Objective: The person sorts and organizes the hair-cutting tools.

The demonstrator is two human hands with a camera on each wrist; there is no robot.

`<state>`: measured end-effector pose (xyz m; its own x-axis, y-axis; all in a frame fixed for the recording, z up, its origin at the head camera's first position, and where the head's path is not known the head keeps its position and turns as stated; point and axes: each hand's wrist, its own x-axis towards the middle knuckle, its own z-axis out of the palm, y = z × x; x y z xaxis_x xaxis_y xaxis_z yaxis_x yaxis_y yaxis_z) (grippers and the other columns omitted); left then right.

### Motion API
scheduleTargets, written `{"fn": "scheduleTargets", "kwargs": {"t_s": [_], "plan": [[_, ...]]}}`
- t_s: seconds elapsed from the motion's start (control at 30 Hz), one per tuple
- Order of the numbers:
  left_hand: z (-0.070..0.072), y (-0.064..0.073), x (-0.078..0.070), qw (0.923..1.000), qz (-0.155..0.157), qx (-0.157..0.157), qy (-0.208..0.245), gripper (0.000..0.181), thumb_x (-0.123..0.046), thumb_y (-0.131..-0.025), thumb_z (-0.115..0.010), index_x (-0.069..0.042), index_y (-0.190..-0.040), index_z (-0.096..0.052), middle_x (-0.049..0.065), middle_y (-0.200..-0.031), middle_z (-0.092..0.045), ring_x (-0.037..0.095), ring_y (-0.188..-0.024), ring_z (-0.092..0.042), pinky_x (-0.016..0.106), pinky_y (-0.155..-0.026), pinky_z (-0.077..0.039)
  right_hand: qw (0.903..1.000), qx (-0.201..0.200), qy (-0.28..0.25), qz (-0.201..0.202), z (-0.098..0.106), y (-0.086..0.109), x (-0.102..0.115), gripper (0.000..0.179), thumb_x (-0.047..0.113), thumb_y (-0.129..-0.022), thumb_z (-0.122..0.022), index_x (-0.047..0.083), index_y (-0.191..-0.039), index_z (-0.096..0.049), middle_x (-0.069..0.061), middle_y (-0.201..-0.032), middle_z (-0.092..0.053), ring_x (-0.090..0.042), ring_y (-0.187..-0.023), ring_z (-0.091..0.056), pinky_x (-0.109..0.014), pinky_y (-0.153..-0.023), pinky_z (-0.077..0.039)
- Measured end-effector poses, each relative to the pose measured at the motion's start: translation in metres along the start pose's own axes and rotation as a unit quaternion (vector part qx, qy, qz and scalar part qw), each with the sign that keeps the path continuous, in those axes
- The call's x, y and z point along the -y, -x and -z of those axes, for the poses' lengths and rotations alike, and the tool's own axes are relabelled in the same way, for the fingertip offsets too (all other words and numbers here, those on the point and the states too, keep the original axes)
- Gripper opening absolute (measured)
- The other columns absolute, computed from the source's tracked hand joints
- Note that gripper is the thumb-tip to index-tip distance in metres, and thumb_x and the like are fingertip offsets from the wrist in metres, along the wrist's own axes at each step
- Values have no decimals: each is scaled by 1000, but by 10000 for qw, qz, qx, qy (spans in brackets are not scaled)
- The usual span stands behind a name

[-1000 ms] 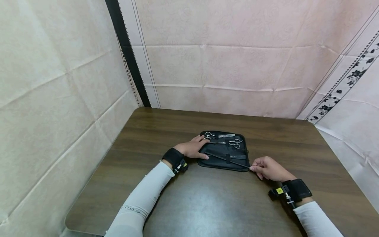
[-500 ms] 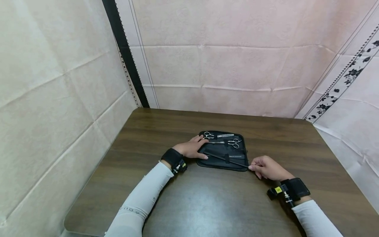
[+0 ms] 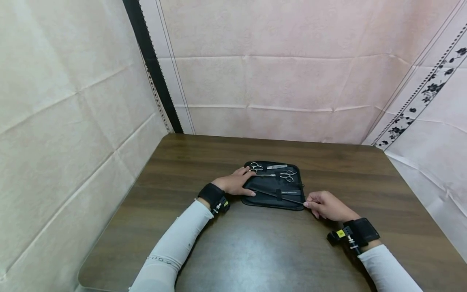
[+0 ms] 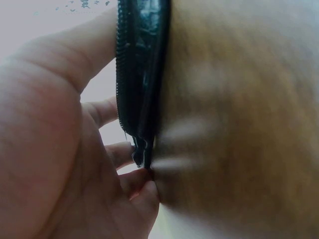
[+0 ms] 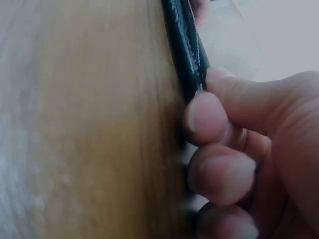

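Note:
An opened black zip case (image 3: 262, 201) lies on the table with two pairs of silver scissors (image 3: 288, 177) in its upper half. My left hand (image 3: 235, 183) rests with spread fingers on the case's left edge; the left wrist view shows the zip edge (image 4: 119, 74) between thumb and fingers. A long thin black stick (image 3: 264, 192) slants across the lower half, overlapping an elastic strap (image 3: 279, 194). At the case's lower right corner, my right hand (image 3: 328, 207) pinches the stick's end between thumb and forefinger, other fingers curled. The stick's exact kind I cannot tell.
A brown wooden table (image 3: 273, 251) spreads around the case, its rounded corners at the back. Pale cloth hangings (image 3: 284, 81) close off the back and both sides. Black camera bands (image 3: 361, 233) sit on both wrists over white sleeves.
The head view has shifted slightly. The right fingers, with the stick's end, stand a little higher against the case's right edge. The left hand stays in place on the case.

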<state>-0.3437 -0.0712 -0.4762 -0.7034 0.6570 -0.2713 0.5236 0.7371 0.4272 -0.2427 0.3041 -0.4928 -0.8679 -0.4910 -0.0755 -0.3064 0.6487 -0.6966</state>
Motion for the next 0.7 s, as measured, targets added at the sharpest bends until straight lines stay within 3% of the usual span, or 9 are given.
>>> {"fn": "scheduleTargets", "kwargs": {"t_s": [0.43, 0.7], "plan": [[3, 2, 0, 10000, 47, 15, -59, 82, -59, -99, -61, -29, -166, -23, 8, -177, -2, 29, -164, 1, 55, -129, -20, 9999, -35, -16, 104, -2, -5, 5, 26, 26, -107, -60, 15, -83, -64, 7, -61, -57, -8, -49, -51, -26, -49, -45], [4, 5, -3, 10000, -76, 3, 11, 83, -58, -100, -62, -26, -166, -24, 10, -177, -3, 30, -164, 1, 55, -129, -19, 9993, -77, 56, 364, -9, -12, 13, 26, 28, -106, -60, 15, -85, -66, 7, -60, -56, -8, -52, -51, -26, -58, -46]]}}
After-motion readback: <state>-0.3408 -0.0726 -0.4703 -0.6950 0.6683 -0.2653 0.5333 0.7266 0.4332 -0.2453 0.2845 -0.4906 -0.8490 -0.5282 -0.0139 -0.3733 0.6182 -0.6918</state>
